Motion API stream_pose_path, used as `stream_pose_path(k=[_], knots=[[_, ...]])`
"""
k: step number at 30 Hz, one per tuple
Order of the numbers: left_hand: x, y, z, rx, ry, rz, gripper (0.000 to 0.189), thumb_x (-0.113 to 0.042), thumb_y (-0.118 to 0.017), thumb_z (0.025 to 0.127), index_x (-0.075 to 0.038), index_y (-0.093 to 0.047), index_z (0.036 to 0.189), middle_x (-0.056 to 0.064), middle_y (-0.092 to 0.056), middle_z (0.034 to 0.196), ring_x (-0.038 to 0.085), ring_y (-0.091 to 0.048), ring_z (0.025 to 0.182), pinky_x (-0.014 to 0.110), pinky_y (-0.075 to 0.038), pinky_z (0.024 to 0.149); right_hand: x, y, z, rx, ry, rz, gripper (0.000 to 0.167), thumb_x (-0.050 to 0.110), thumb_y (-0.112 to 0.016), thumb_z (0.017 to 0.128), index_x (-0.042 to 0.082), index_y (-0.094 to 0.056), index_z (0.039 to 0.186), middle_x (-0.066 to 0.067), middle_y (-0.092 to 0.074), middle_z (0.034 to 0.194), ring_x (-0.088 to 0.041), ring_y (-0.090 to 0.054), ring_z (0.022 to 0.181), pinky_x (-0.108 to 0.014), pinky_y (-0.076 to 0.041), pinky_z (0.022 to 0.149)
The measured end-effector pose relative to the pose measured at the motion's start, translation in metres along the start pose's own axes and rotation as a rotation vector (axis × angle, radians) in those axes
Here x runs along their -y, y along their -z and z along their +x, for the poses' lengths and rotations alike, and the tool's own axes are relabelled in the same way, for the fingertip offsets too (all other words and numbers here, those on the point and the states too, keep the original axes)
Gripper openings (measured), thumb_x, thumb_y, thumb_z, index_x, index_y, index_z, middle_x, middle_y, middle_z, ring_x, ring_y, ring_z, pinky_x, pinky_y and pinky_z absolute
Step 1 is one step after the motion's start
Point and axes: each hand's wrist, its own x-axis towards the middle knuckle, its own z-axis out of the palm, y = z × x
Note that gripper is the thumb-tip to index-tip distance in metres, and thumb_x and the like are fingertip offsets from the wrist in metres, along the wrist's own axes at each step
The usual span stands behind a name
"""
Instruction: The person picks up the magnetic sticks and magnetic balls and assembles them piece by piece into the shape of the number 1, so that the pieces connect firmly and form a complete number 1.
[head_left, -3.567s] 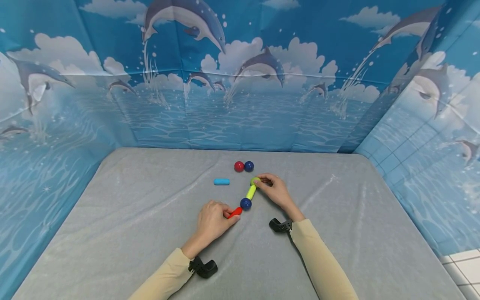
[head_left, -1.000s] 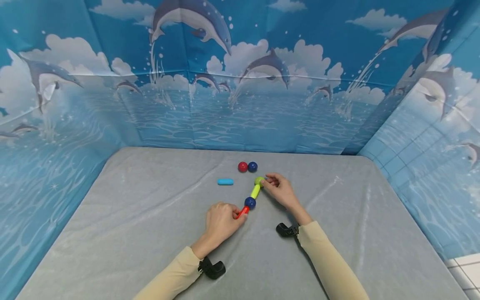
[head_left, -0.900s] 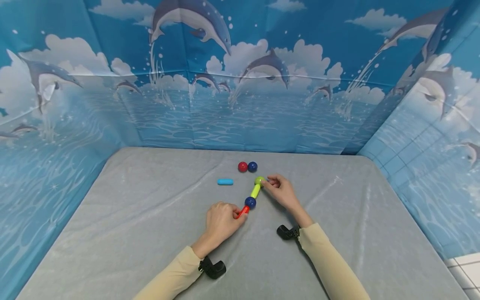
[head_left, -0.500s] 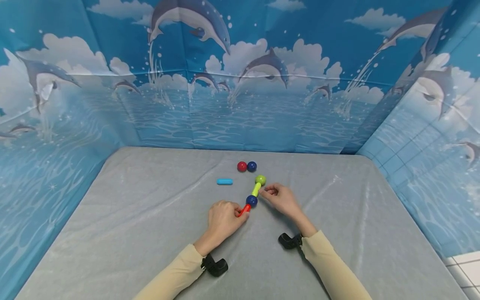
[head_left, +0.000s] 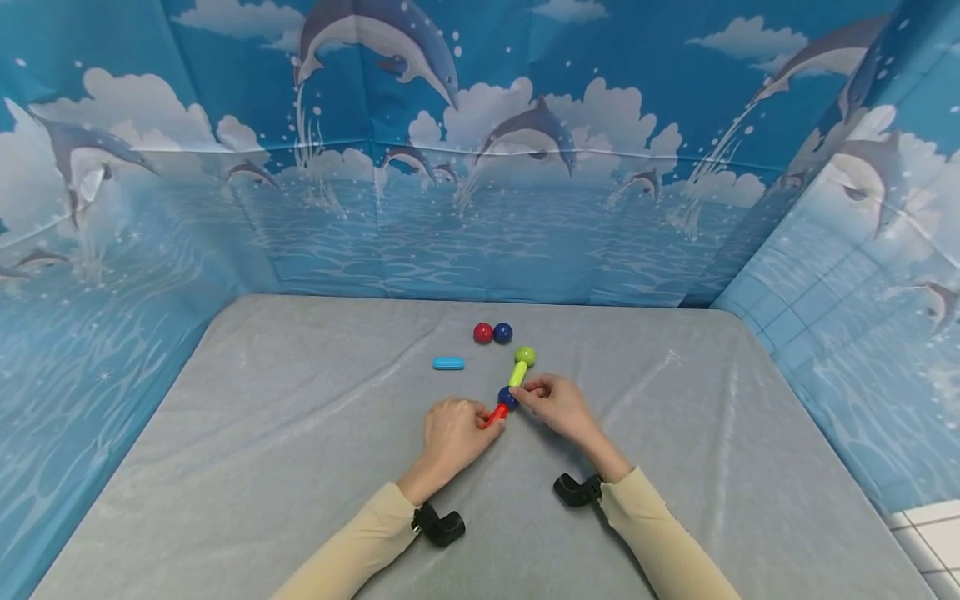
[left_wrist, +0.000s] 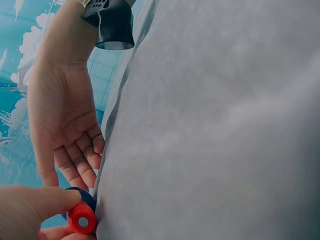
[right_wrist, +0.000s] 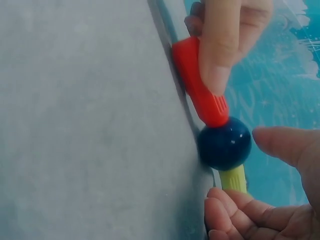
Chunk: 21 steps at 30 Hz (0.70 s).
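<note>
My left hand [head_left: 455,432] pinches a red magnetic rod [right_wrist: 196,82] between thumb and fingers. The left wrist view shows a round metal tip in the rod's near end. Its other end meets a dark blue ball [right_wrist: 225,144], which joins a yellow-green rod [head_left: 518,373] with a green ball [head_left: 526,356] at the far end. My right hand [head_left: 558,407] is at the blue ball, overlapping it in the head view. In the right wrist view a narrow gap parts the thumb [right_wrist: 280,142] from the ball, and loosely bent fingers sit beside the yellow-green rod.
A light blue rod [head_left: 448,363] lies left of the chain on the grey cloth-covered table [head_left: 300,383]. Farther back, a red ball [head_left: 483,333] and another dark blue ball [head_left: 502,332] rest side by side. A dolphin-printed curtain [head_left: 450,225] stands behind the table.
My right hand has left the green ball and come nearer, down to the blue ball. My left hand and the joined chain have shifted slightly right and away.
</note>
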Motion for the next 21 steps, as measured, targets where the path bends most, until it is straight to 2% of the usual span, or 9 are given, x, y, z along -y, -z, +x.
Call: stream_pose_path(k=[21], knots=[[-0.005,-0.006,0.013,0.030,0.028,0.012,0.020,-0.038,-0.077,0.078,-0.018,-0.078,0.080,-0.014,-0.057,0.058,0.006,-0.048,0.055,0.022,-0.033,0.047,0.001,0.000,0.008,0.032,-0.096,0.037,0.043,0.047,-0.068,0.084,0.007,-0.064,0.071,-0.003,-0.058,0.060,-0.014,-0.048,0.049,-0.027,-0.031,0.046]])
